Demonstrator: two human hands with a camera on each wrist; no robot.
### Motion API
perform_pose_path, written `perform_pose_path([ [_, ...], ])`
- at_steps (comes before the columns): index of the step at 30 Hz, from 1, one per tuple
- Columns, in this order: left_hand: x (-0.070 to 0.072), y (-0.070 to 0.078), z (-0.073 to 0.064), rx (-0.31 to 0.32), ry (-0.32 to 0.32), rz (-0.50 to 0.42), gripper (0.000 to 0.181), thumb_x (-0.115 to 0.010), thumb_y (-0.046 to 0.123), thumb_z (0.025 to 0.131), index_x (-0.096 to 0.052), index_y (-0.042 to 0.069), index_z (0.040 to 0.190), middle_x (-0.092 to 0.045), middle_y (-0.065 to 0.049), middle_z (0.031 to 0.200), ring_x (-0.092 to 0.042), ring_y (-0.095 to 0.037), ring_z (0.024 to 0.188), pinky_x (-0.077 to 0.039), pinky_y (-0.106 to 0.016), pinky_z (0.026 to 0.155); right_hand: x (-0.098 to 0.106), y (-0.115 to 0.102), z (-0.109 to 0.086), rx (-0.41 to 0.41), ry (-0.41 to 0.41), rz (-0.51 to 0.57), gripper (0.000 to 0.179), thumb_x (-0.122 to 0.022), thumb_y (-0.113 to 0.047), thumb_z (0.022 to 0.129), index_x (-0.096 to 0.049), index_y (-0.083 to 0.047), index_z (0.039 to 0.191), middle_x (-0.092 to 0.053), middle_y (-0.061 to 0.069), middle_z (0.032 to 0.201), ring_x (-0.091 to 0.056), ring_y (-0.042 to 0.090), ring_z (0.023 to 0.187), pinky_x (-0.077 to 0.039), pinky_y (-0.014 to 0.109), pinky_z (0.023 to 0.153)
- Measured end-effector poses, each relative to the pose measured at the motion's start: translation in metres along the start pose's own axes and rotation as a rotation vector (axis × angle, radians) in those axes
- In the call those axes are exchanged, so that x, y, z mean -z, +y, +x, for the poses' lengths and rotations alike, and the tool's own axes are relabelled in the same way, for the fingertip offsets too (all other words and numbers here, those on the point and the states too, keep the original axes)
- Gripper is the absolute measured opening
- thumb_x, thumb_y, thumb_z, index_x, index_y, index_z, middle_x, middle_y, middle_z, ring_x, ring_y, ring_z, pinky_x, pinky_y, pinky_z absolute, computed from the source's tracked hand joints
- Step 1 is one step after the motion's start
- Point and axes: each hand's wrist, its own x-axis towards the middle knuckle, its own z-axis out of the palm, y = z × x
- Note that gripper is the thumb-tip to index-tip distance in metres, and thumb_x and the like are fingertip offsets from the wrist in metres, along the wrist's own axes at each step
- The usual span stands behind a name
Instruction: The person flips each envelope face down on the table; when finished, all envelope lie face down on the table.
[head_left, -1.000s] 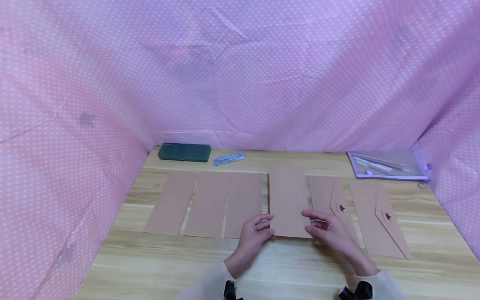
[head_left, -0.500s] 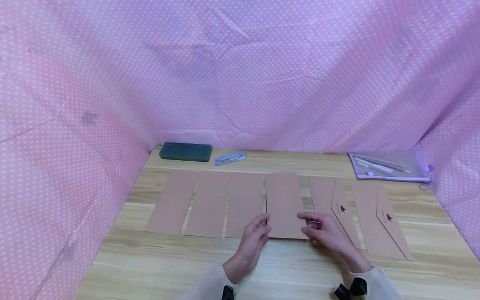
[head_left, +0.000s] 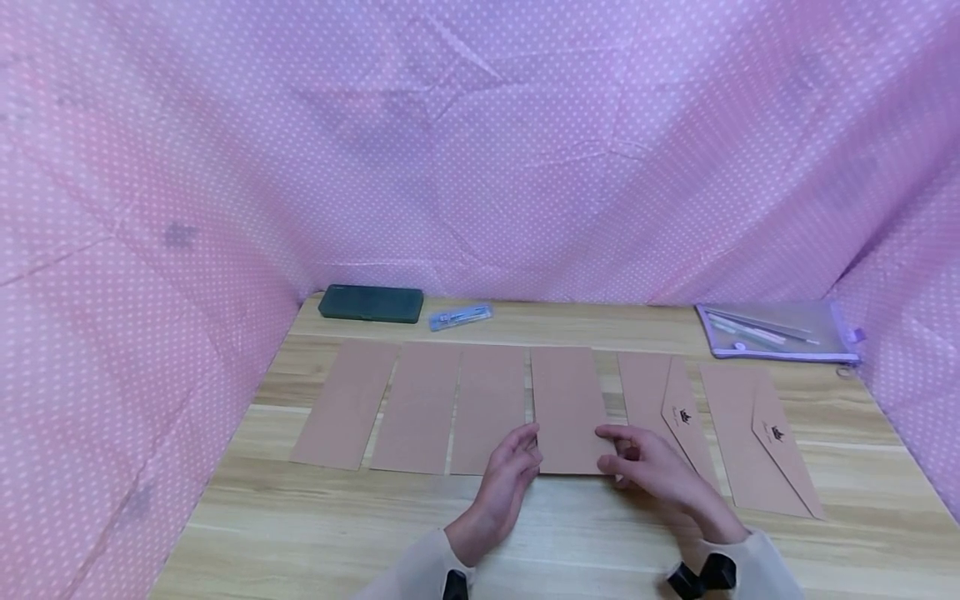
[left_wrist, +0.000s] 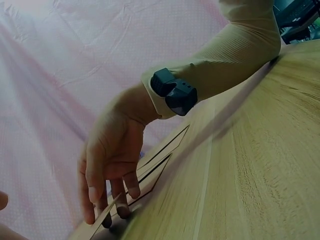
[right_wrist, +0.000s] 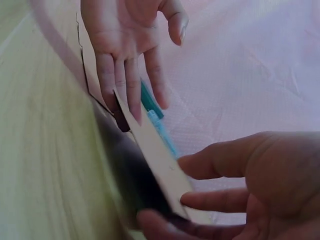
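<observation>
A plain brown paper envelope (head_left: 568, 400) lies in front of me between my hands, its near edge tipped slightly off the table. My left hand (head_left: 502, 483) is at its left edge; the fingers are nearly straight and touch that edge, and the thumb stands apart in the right wrist view. At the near right edge my right hand (head_left: 660, 467) holds the envelope, with fingertips (right_wrist: 187, 167) above it and others below. Three plain envelopes lie to the left: a far one (head_left: 345, 404), a middle one (head_left: 416, 408) and a near one (head_left: 489, 408).
To the right lie two envelopes with crown-printed flaps, an inner one (head_left: 645, 383) and an outer one (head_left: 738, 433). Along the back are a dark green case (head_left: 371, 303), a small blue packet (head_left: 461, 317) and a purple-edged zip pouch (head_left: 780, 329) with pens.
The held envelope has come down and slightly left, from raised above the row to level with the other envelopes. Both hands moved slightly left with it; my left thumb has left its top face.
</observation>
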Motion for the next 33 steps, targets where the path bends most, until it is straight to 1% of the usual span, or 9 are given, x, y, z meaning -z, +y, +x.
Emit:
perform_pose_path([
  [3,0.0,0.0,-0.001,-0.01,0.006,-0.001,0.061,-0.045,0.009,0.096,-0.025,-0.007,0.151,-0.009,-0.027,0.166,-0.006,-0.047,0.154,-0.018,-0.056,0.126,-0.001,-0.003,-0.004,0.006,0.041,-0.052,0.059,-0.073,-0.017,0.09,-0.051,0.007,0.139,-0.064,0.02,0.11,-0.068,0.017,0.077,-0.06,0.029,0.065],
  [5,-0.001,0.0,-0.001,-0.015,0.013,-0.003,0.06,-0.046,0.009,0.096,-0.027,-0.007,0.15,-0.01,-0.027,0.166,-0.008,-0.048,0.154,-0.02,-0.055,0.126,-0.002,-0.005,-0.006,0.017,0.054,-0.083,0.058,-0.073,-0.017,0.089,-0.052,0.008,0.137,-0.064,0.023,0.115,-0.069,0.016,0.076,-0.059,0.028,0.064],
  [10,0.0,0.0,-0.002,-0.021,0.03,0.001,0.059,-0.046,0.01,0.096,-0.028,-0.007,0.15,-0.013,-0.026,0.166,-0.01,-0.047,0.154,-0.019,-0.055,0.126,-0.004,-0.007,-0.009,0.028,0.076,-0.154,0.056,-0.074,-0.02,0.089,-0.055,0.004,0.136,-0.065,0.023,0.122,-0.068,0.012,0.081,-0.057,0.024,0.065],
  [13,0.0,0.0,-0.002,-0.025,0.04,0.017,0.06,-0.047,0.011,0.095,-0.029,-0.007,0.15,-0.014,-0.026,0.166,-0.01,-0.046,0.154,-0.019,-0.056,0.126,-0.005,-0.008,-0.01,0.035,0.076,-0.169,0.059,-0.074,-0.021,0.089,-0.053,0.004,0.138,-0.063,0.024,0.129,-0.068,0.011,0.086,-0.057,0.022,0.067],
  [18,0.0,0.001,-0.004,-0.031,0.055,0.038,0.062,-0.048,0.011,0.095,-0.028,-0.007,0.15,-0.016,-0.027,0.165,-0.013,-0.046,0.154,-0.02,-0.057,0.125,-0.007,-0.01,-0.011,0.044,0.071,-0.172,0.064,-0.073,-0.021,0.09,-0.048,0.005,0.142,-0.056,0.026,0.141,-0.069,0.01,0.086,-0.056,0.021,0.066],
  [24,-0.001,0.002,-0.004,-0.02,0.048,0.05,0.062,-0.047,0.009,0.095,-0.026,-0.006,0.151,-0.015,-0.026,0.166,-0.01,-0.045,0.155,-0.018,-0.057,0.126,-0.009,-0.011,-0.012,0.031,0.079,-0.184,0.064,-0.073,-0.02,0.09,-0.046,0.005,0.143,-0.054,0.027,0.142,-0.067,0.008,0.082,-0.054,0.021,0.064],
  [29,0.0,0.003,-0.004,-0.015,0.024,0.057,0.065,-0.047,0.008,0.095,-0.022,-0.006,0.153,-0.011,-0.026,0.166,-0.005,-0.044,0.156,-0.014,-0.058,0.127,-0.009,-0.012,-0.012,0.035,0.094,-0.231,0.066,-0.073,-0.021,0.09,-0.045,0.005,0.144,-0.055,0.027,0.142,-0.068,0.009,0.084,-0.053,0.02,0.065],
  [33,0.0,0.003,-0.005,-0.013,0.025,0.078,0.07,-0.05,0.009,0.093,-0.02,-0.006,0.154,-0.01,-0.026,0.167,-0.004,-0.044,0.156,-0.011,-0.059,0.126,-0.009,-0.013,-0.013,0.046,0.102,-0.261,0.065,-0.072,-0.021,0.09,-0.046,0.005,0.144,-0.056,0.028,0.14,-0.069,0.012,0.086,-0.053,0.02,0.066],
])
